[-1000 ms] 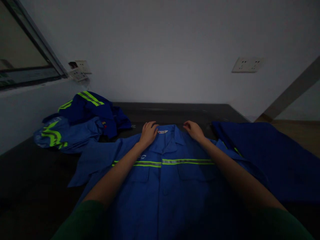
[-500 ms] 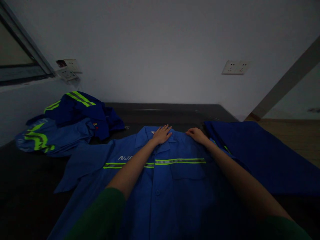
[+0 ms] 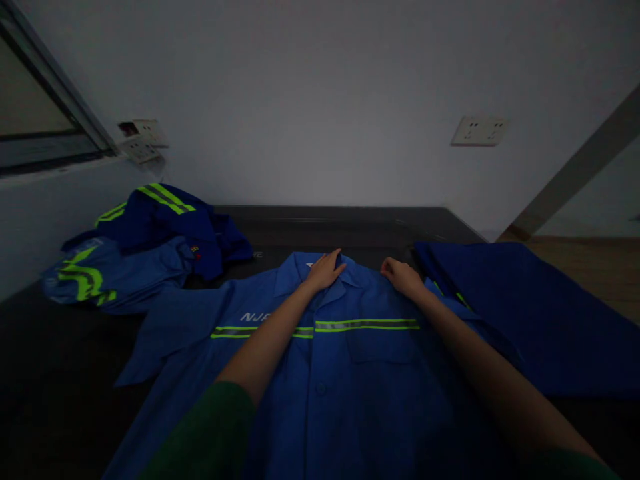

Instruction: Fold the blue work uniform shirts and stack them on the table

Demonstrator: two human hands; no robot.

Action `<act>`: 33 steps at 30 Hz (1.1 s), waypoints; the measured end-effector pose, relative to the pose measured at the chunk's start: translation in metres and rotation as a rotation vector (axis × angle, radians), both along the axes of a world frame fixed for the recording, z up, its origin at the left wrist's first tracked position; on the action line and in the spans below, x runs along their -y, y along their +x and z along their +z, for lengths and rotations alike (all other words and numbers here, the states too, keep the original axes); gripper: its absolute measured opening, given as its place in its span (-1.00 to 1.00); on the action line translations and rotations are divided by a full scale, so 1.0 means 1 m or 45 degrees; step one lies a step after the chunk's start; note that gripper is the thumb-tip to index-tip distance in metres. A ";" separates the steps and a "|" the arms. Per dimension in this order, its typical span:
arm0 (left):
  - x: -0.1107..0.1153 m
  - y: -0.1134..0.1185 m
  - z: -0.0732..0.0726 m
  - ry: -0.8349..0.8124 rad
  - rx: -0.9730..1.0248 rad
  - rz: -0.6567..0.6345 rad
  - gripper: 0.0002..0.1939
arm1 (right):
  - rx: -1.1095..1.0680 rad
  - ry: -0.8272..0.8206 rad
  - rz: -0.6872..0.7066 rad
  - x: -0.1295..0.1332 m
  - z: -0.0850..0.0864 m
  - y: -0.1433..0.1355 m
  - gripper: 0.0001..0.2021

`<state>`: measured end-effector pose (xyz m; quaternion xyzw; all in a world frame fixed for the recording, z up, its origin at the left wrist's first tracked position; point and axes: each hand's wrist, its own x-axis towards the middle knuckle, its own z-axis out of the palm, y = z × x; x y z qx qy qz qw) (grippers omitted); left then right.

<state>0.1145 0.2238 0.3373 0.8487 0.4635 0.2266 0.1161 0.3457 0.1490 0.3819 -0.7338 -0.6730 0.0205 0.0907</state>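
A blue work shirt (image 3: 330,420) with yellow-green and grey reflective stripes lies front up, its collar at the far end. My left hand (image 3: 324,271) rests on the collar, fingers outstretched and the thumb apart. Part of the collar stands up beside its fingertips. On the shirt's right shoulder, my right hand (image 3: 403,277) is closed, its fingers curled at the fabric's edge. The cloth between those fingers is mostly hidden. White letters on the left chest are partly covered by my left forearm.
Crumpled blue garments with reflective stripes (image 3: 165,223) lie at the left. Folded dark blue cloth (image 3: 520,313) lies at the right, next to the shirt's sleeve. Behind the dark table (image 3: 330,230) is a wall with sockets (image 3: 480,131).
My left hand's fingers have drawn closer together, and the collar beside them has risen. My right hand's fingers have curled in more at the shoulder. The view has shifted slightly.
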 end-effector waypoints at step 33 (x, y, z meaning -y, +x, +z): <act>0.039 -0.128 -0.002 0.085 -0.241 0.291 -0.41 | -0.024 0.398 0.410 -0.006 -0.019 -0.093 -0.48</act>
